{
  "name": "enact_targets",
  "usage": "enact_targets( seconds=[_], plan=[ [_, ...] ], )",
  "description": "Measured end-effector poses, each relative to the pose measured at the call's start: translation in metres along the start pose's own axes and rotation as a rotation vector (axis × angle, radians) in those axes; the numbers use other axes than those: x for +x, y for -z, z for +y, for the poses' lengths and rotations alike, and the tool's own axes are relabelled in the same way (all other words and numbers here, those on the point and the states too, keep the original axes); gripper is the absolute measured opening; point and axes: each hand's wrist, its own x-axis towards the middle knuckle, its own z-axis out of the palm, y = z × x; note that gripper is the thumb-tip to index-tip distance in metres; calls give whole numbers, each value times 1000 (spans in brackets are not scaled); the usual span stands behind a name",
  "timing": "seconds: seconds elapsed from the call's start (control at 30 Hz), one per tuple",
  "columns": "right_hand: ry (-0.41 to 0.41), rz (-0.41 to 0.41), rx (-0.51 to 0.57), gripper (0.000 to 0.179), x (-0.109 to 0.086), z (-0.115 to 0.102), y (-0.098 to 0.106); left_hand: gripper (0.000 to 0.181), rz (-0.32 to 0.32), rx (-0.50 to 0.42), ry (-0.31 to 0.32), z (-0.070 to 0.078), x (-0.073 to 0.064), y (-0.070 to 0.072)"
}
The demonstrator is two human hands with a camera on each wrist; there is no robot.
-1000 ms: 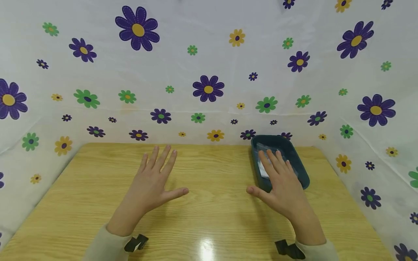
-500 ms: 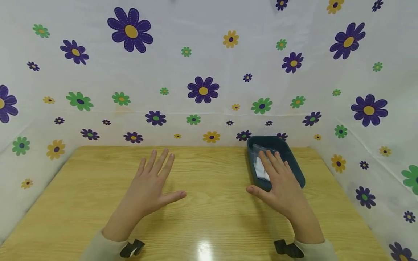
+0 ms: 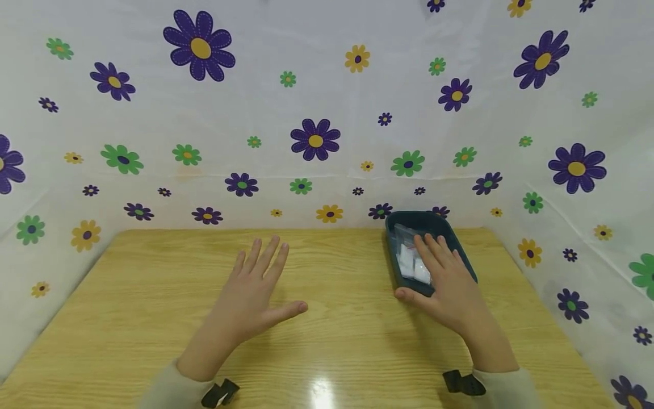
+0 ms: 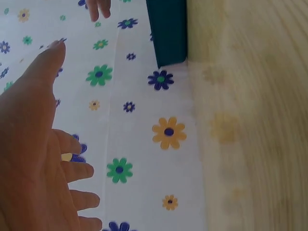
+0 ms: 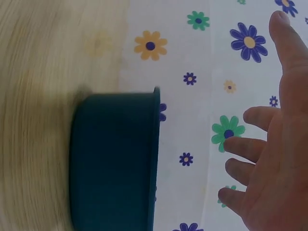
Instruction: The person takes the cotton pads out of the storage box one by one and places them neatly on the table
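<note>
My left hand (image 3: 247,301) hovers over the left-middle of the table, palm down, fingers straight and thumb spread, holding nothing. Over the near right side of a dark teal plastic bin (image 3: 398,267), my right hand (image 3: 455,289) is held the same way, its fingers overlapping the bin in the head view. Inside the bin lies a clear plastic bag (image 3: 407,258) with white items in it; part of it is hidden by the right hand. In the right wrist view the bin's outer wall (image 5: 113,163) stands apart from the spread fingers (image 5: 245,149).
A light wood-grain table (image 3: 337,272) spreads under both hands. White cloth with purple, green and yellow flowers (image 3: 315,140) hangs behind it and along both sides. The bin stands at the table's back right, close to the cloth. Black straps (image 3: 221,393) show at both cuffs.
Both hands have shifted slightly right in the head view, still spread. More of the bag in the bin shows now. The head view has turned a little, moving the background left.
</note>
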Motion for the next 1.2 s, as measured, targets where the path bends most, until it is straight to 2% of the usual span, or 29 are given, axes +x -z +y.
enact_targets(
  seconds=[0.33, 0.7, 0.83, 1.2],
  plan=[
    [-12, -60, 1, 105, -1, 30, 4, 109, 1, -48, -39, 32, 22, -15],
    [-54, -121, -16, 107, -1, 61, 5, 110, -62, -53, -103, 70, 53, -28],
    [-70, -151, -14, 106, -2, 74, 3, 110, -63, -57, -134, 82, 62, -32],
    [-64, -199, 56, 101, 2, 106, -3, 109, -88, -48, -164, 111, 88, -54]
  ],
)
